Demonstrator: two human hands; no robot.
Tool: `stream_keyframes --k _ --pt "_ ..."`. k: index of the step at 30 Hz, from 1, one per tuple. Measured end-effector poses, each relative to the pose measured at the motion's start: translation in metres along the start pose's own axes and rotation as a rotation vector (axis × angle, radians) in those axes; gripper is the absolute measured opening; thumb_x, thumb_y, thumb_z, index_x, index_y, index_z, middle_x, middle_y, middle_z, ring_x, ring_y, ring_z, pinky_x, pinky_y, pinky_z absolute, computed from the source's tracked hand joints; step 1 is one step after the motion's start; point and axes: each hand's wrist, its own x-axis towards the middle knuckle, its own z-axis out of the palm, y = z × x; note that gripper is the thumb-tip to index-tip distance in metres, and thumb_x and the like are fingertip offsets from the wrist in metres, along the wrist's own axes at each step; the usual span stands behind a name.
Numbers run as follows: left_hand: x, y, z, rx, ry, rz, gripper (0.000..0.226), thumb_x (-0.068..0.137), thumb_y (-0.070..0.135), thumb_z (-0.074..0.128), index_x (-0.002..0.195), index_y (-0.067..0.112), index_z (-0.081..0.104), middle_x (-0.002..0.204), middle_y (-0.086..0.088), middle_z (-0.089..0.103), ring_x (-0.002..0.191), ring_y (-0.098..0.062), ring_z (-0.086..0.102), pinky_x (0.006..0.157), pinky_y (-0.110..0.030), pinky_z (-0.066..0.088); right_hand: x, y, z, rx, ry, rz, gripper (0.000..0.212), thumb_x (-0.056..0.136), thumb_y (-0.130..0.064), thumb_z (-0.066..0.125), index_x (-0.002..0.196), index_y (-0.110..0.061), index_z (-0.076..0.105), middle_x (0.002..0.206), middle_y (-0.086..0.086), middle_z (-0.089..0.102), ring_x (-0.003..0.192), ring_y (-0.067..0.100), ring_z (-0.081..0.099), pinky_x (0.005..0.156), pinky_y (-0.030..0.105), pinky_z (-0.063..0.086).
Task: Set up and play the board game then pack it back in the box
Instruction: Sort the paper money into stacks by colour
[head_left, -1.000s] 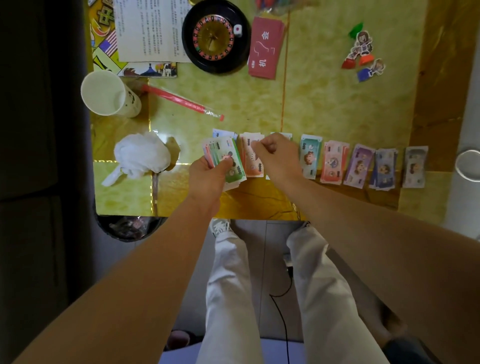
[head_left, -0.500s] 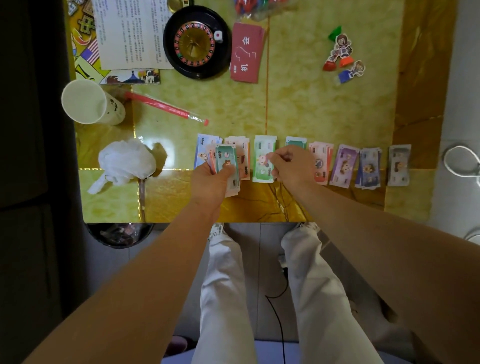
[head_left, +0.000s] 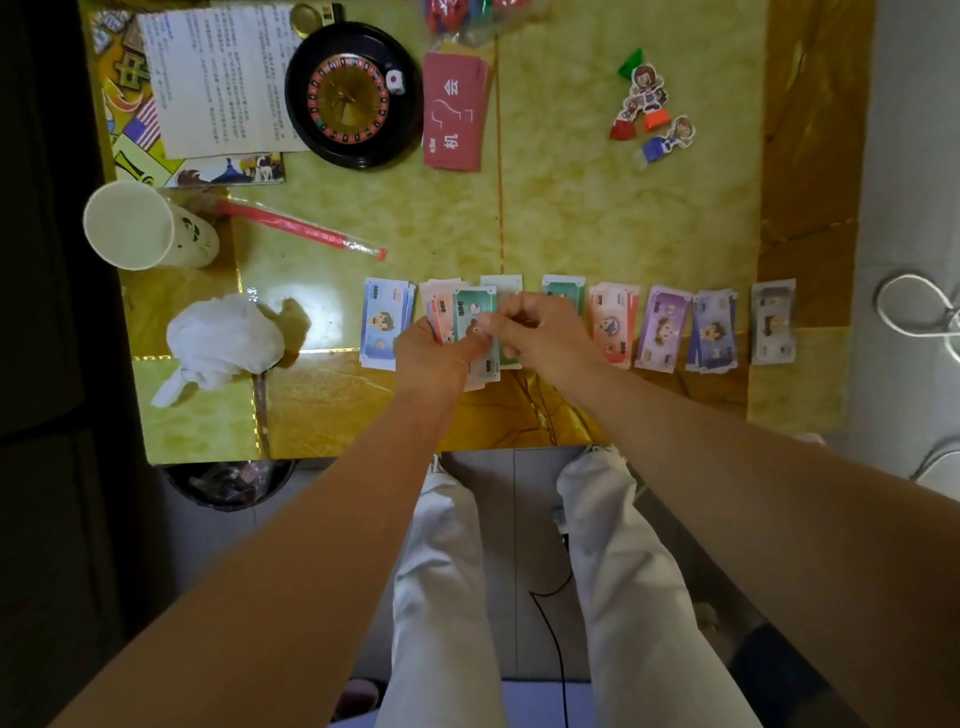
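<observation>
My left hand (head_left: 434, 356) grips a stack of play-money notes (head_left: 470, 317) with a green note on top, just above the table's near edge. My right hand (head_left: 540, 338) meets it and pinches the top green note at its right edge. Sorted piles of notes lie in a row on the table: a blue pile (head_left: 384, 322), a green pile (head_left: 563, 291), a pink pile (head_left: 613, 325), a purple pile (head_left: 662, 327), a blue-violet pile (head_left: 714, 332) and a grey pile (head_left: 773, 322). Another pile under my hands is mostly hidden.
A roulette wheel (head_left: 353, 98) with a die, red cards (head_left: 456, 111), a rules sheet (head_left: 218, 78) on the folded board, player figures (head_left: 649, 109), a paper cup (head_left: 140, 226), a red stick (head_left: 301, 231) and a crumpled tissue (head_left: 223, 340) are on the yellow table (head_left: 597, 208).
My right hand laid a green note on the table pile, then came back left to the stack in my left hand and took hold of its top note.
</observation>
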Motion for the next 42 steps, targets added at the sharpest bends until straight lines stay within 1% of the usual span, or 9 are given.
stream_keyframes --k 8,12,14,20,25,30,33,37,42 --pt "-0.005 -0.005 0.020 0.068 0.048 -0.039 0.020 0.095 0.002 0.047 0.107 0.007 0.063 0.096 -0.011 0.067 0.092 -0.031 0.067 0.075 -0.040 0.058 0.000 0.023 -0.043 0.013 0.184 0.089 0.013 0.087 -0.014 0.071 0.082 -0.003 0.065 0.064 0.000 0.062 0.042 -0.001 0.054 0.054 0.019 0.048" --pt "-0.004 -0.008 0.029 0.096 0.042 -0.009 0.020 0.095 0.002 0.050 0.108 0.008 0.063 0.093 -0.006 0.067 0.082 -0.021 0.067 0.066 -0.027 0.057 0.010 0.036 -0.057 -0.051 0.288 0.134 0.019 0.087 -0.015 0.071 0.075 -0.013 0.057 0.071 0.010 0.065 0.044 0.005 0.057 0.047 0.023 0.046" --pt "0.000 -0.011 0.032 0.109 0.044 -0.005 0.015 0.093 0.004 0.054 0.100 0.011 0.066 0.097 -0.011 0.069 0.088 -0.027 0.068 0.076 -0.039 0.059 0.017 0.040 -0.056 -0.079 0.312 0.131 0.018 0.087 -0.016 0.072 0.080 -0.010 0.056 0.072 0.009 0.065 0.042 0.002 0.057 0.042 0.017 0.042" --pt "0.002 -0.013 0.039 0.056 0.028 -0.025 0.015 0.088 0.004 0.063 0.101 0.010 0.067 0.095 -0.012 0.071 0.084 -0.028 0.070 0.077 -0.044 0.059 0.024 0.035 -0.051 -0.142 0.408 0.080 0.026 0.086 -0.008 0.069 0.074 -0.017 0.047 0.068 -0.006 0.048 0.065 0.009 0.056 0.047 0.007 0.039" --pt "-0.002 -0.010 0.047 0.041 0.040 -0.036 0.015 0.085 0.001 0.067 0.097 0.011 0.066 0.089 -0.010 0.071 0.074 -0.024 0.070 0.064 -0.035 0.059 0.007 0.031 -0.050 0.001 0.161 -0.034 0.021 0.085 -0.032 0.072 0.087 -0.011 0.065 0.075 -0.001 0.063 0.066 0.006 0.057 0.061 0.019 0.044" --pt "-0.012 -0.008 0.059 0.135 -0.088 -0.040 0.022 0.083 -0.002 0.068 0.104 0.006 0.067 0.096 -0.014 0.071 0.077 -0.024 0.069 0.066 -0.031 0.059 -0.012 0.037 -0.065 0.036 0.017 -0.007 0.012 0.088 -0.017 0.069 0.082 -0.006 0.068 0.064 -0.007 0.061 0.052 -0.010 0.052 0.057 0.006 0.041" --pt "-0.015 -0.012 0.065 0.195 -0.110 -0.082 0.018 0.088 0.001 0.061 0.103 0.010 0.065 0.101 -0.011 0.070 0.085 -0.024 0.069 0.077 -0.038 0.059 -0.018 0.047 -0.075 -0.019 0.016 0.049 0.014 0.091 -0.015 0.065 0.085 -0.004 0.070 0.053 -0.011 0.054 0.047 -0.006 0.048 0.059 0.014 0.042" --pt "-0.016 -0.014 0.073 0.209 -0.037 -0.064 0.024 0.093 0.000 0.054 0.115 0.004 0.063 0.104 -0.012 0.067 0.090 -0.026 0.067 0.069 -0.030 0.056 -0.015 0.057 -0.090 -0.018 0.203 0.093 0.009 0.090 -0.018 0.066 0.082 -0.014 0.068 0.068 -0.005 0.063 0.069 0.011 0.057 0.077 0.031 0.050" --pt "-0.009 -0.016 0.081 0.194 0.004 -0.033 0.018 0.090 0.001 0.058 0.106 0.007 0.065 0.101 -0.010 0.067 0.079 -0.021 0.067 0.069 -0.031 0.058 0.005 0.056 -0.100 -0.113 0.407 0.086 0.009 0.088 -0.018 0.069 0.087 -0.012 0.062 0.086 0.000 0.063 0.083 0.013 0.058 0.069 0.018 0.043"
